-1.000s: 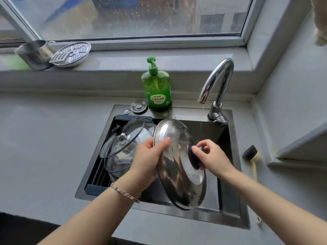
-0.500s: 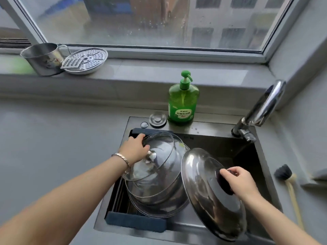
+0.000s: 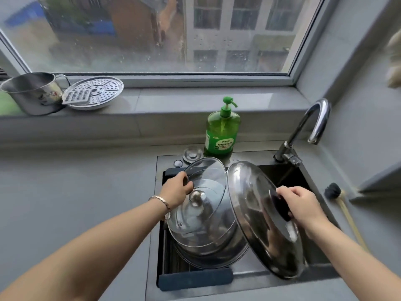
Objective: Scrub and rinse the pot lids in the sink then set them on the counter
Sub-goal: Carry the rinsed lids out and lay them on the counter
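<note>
Left hand [image 3: 176, 190] takes next lid
It quit the steel lid [image 3: 249, 213], now gripping the glass lid [image 3: 208, 177]; right hand [image 3: 303, 205] alone clamps the steel lid's knob [image 3: 281, 206].

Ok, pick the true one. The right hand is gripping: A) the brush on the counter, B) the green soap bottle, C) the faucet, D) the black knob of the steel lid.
D: the right hand has its fingers curled round the black knob of the steel lid, held tilted over the sink, while the left hand holds the glass lid.
</note>
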Demonstrator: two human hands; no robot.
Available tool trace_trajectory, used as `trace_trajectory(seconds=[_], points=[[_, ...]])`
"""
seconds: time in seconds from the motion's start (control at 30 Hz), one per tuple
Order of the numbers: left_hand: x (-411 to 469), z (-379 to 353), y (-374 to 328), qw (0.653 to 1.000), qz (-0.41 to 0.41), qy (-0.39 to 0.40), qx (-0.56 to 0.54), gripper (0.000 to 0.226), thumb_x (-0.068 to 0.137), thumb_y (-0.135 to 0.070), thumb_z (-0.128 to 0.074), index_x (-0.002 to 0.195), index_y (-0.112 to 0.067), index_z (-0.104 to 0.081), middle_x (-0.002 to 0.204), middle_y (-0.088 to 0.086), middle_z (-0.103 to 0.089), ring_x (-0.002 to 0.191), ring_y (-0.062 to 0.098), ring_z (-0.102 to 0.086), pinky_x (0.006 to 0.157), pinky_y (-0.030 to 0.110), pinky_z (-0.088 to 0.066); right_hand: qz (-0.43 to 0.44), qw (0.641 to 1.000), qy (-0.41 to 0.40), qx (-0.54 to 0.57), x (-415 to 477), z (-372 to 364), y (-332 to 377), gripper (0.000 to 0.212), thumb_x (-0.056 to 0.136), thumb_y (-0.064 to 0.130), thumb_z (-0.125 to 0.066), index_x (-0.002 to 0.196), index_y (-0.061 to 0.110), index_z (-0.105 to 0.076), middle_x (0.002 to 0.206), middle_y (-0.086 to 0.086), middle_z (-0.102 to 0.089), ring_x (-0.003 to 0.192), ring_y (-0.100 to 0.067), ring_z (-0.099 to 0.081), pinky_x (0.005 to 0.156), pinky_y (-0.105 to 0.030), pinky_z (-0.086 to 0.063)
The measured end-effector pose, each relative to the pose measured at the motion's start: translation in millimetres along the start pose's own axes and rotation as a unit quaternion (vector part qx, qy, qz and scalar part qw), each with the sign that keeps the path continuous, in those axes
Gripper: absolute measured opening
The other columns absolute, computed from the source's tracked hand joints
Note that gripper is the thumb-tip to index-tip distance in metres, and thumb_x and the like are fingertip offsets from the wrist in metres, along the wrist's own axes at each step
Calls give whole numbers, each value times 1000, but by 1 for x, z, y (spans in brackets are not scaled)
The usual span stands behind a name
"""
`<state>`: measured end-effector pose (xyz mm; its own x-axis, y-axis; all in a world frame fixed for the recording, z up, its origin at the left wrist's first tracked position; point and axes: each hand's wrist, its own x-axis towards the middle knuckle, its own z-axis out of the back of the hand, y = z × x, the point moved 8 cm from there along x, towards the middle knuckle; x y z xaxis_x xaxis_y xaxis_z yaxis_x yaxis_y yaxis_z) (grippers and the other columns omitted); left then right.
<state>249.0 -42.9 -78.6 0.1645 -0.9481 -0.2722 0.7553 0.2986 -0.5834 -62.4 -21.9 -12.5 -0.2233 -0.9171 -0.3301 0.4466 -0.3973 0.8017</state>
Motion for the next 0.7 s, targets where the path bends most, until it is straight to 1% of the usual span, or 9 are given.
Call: trace_trajectory(seconds=[0.07, 0.13, 0.23, 0.33, 0.4, 0.47, 0.53, 0.63, 0.7], points=[[-14, 21, -3, 997, -9, -46, -56, 21, 96, -27, -45, 108, -12, -54, 95, 7, -58, 88, 26, -53, 71, 29, -38, -13, 999, 11, 38, -13, -1, 8, 25, 85, 23, -57, 69, 5, -56, 63, -8, -50, 57, -21, -44, 56, -29, -37], [-31, 42, 0, 987, -4, -92, -128, 14, 97, -26, -44, 99, -16, -54, 91, 7, -59, 84, 26, -55, 72, 32, -42, -26, 997, 13, 72, -26, -2, 16, 27, 85, 23, -55, 63, 9, -50, 61, -8, -45, 53, -20, -40, 54, -27, -34], [-60, 64, 11, 949, 27, -110, -295, 18, 99, -24, -42, 88, -13, -52, 77, 8, -54, 63, 19, -48, 57, 31, -44, -48, 990, 7, 130, -47, -4, 26, 26, 85, 26, -53, 62, 14, -48, 56, -3, -45, 48, -18, -37, 55, -25, -34], [-92, 82, 23, 920, 53, -113, -371, 20, 100, -23, -40, 87, -11, -50, 72, 5, -50, 56, 14, -43, 49, 24, -40, -54, 986, 23, 155, -66, -13, 34, 28, 84, 28, -52, 58, 19, -46, 41, 5, -42, 40, -13, -31, 51, -23, -28], [-111, 95, 36, 914, 65, -122, -381, 21, 100, -24, -41, 85, -12, -49, 72, 4, -51, 56, 13, -45, 51, 24, -41, -53, 986, 38, 154, -80, -26, 39, 28, 83, 29, -52, 58, 19, -47, 41, 5, -42, 40, -13, -31, 51, -23, -28], [-124, 111, 54, 918, 75, -129, -368, 21, 99, -26, -43, 85, -13, -49, 72, 6, -53, 58, 14, -47, 52, 25, -43, -48, 987, 48, 146, -95, -43, 50, 27, 83, 28, -54, 60, 16, -48, 48, 2, -44, 42, -14, -34, 52, -22, -32], [-134, 132, 79, 924, 91, -135, -346, 19, 98, -27, -45, 90, -10, -50, 70, 6, -53, 56, 16, -48, 50, 26, -42, -35, 990, 60, 122, -108, -66, 63, 26, 81, 28, -57, 61, 15, -49, 53, -1, -45, 43, -15, -35, 50, -21, -34], [-143, 172, 126, 941, 109, -148, -285, 18, 96, -26, -50, 92, -8, -49, 66, 9, -52, 51, 19, -46, 45, 24, -38, 11, 995, 79, 55, -124, -112, 92, 23, 77, 32, -61, 67, 12, -55, 58, -4, -51, 48, -18, -42, 51, -24, -37], [-147, 204, 163, 957, 115, -158, -213, 18, 93, -29, -54, 89, -11, -51, 72, 10, -56, 58, 25, -54, 52, 28, -45, 52, 994, 96, 6, -136, -151, 115, 24, 78, 31, -61, 68, 9, -56, 58, -5, -51, 49, -20, -44, 51, -24, -37]])
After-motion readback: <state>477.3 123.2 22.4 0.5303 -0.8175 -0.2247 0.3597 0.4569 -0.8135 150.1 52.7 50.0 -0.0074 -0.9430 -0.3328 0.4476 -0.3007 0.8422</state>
